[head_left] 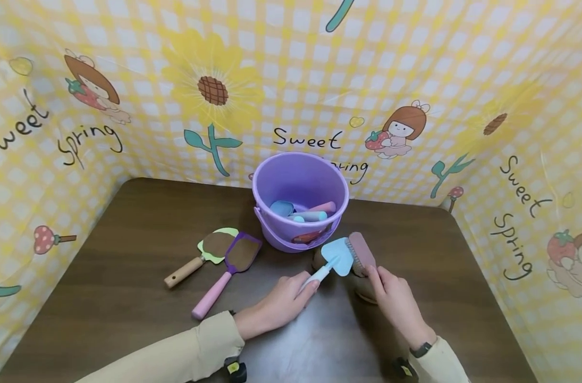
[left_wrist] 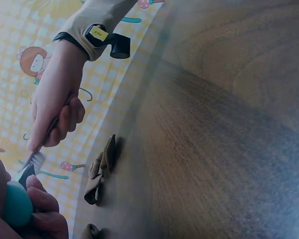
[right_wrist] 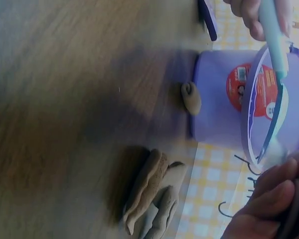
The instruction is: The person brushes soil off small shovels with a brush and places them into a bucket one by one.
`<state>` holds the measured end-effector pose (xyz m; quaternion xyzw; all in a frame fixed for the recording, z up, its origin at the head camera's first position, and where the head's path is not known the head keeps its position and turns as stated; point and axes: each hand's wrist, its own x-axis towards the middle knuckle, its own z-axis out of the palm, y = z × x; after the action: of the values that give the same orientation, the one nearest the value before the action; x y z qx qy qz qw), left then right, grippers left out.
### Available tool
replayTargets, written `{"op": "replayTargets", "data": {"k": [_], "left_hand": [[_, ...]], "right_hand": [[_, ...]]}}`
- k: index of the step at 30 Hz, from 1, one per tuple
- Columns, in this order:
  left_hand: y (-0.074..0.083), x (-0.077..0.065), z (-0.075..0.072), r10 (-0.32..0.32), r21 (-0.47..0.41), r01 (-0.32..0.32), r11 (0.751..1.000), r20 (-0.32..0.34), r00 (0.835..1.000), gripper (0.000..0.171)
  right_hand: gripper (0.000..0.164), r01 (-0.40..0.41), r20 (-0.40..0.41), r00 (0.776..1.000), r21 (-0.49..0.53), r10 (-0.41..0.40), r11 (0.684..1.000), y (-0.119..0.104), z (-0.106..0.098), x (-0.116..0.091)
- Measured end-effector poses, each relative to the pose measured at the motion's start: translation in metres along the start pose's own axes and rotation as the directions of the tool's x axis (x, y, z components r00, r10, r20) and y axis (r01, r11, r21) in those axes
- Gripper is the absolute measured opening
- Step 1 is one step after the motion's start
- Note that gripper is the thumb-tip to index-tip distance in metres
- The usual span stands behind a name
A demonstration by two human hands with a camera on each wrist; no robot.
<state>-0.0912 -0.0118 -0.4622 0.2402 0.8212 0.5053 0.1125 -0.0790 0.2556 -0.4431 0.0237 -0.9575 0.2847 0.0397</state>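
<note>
My left hand (head_left: pixel 283 300) grips the handle of a small light blue trowel (head_left: pixel 337 252), its blade pointing away from me over the table. A pink brush (head_left: pixel 361 249) is in my right hand (head_left: pixel 398 300), pinched at its near end. The brush's bristles meet the right edge of the trowel blade. Just behind the tools stands a purple bucket (head_left: pixel 271 230) with its handle lowered at the front. Folded brown pieces (right_wrist: pixel 145 186) lie on the table below the brush, partly hidden in the head view. A small brown roll (right_wrist: pixel 191 98) lies by the bucket's base.
Inside the bucket are several tools, one with a pink handle (head_left: pixel 323 207). On the left of the table lie a green-edged tool with a wooden handle (head_left: pixel 184 272) and a purple-edged one with a pink handle (head_left: pixel 211 295). A yellow checked cloth (head_left: pixel 295 80) surrounds the table (head_left: pixel 142 229).
</note>
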Motion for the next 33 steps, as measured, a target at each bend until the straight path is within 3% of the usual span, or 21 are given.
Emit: {"op": "replayTargets", "data": {"k": [2, 4, 7, 10, 17, 21, 25, 28, 33], "left_hand": [[-0.001, -0.001, 0.0, 0.005, 0.021, -0.005, 1.0, -0.005, 1.0, 0.024], [-0.001, -0.001, 0.0, 0.023, 0.043, -0.023, 0.999, -0.016, 1.0, 0.023], [-0.001, 0.001, 0.003, 0.053, 0.067, -0.051, 0.996, -0.026, 0.998, 0.023], [0.0, 0.003, 0.004, 0.075, 0.056, -0.073, 0.996, -0.036, 0.997, 0.022], [0.002, 0.001, -0.003, 0.1, 0.036, -0.097, 0.995, -0.074, 0.992, 0.02], [0.005, -0.003, -0.008, 0.133, 0.062, -0.128, 0.99, -0.077, 0.988, 0.022], [0.017, -0.005, -0.019, 0.245, 0.137, -0.228, 0.964, -0.116, 0.963, 0.017], [0.026, -0.005, -0.028, 0.346, 0.213, -0.311, 0.926, -0.151, 0.926, 0.013], [0.039, -0.005, -0.042, 0.451, 0.306, -0.385, 0.871, -0.185, 0.873, 0.008]], "right_hand": [[0.042, -0.046, 0.006, 0.999, 0.05, 0.045, 0.998, -0.001, 0.0, 0.0], [0.043, -0.041, 0.005, 0.999, 0.115, 0.041, 0.993, -0.002, 0.0, -0.001], [0.038, 0.02, 0.032, 0.999, 0.193, -0.027, 0.981, -0.005, 0.0, -0.003], [0.035, 0.056, 0.05, 0.996, 0.202, -0.067, 0.978, -0.007, 0.001, -0.003], [0.047, -0.095, 0.005, 0.995, 0.158, 0.096, 0.983, 0.0, -0.001, 0.002], [0.045, -0.116, -0.045, 0.991, 0.127, 0.123, 0.985, 0.005, -0.005, 0.002], [0.044, -0.11, -0.061, 0.991, 0.104, 0.116, 0.988, 0.007, -0.01, 0.0], [0.042, -0.104, -0.053, 0.993, 0.096, 0.109, 0.99, 0.008, -0.012, 0.0], [0.042, -0.108, -0.035, 0.993, 0.102, 0.112, 0.989, 0.007, -0.014, 0.001]]}}
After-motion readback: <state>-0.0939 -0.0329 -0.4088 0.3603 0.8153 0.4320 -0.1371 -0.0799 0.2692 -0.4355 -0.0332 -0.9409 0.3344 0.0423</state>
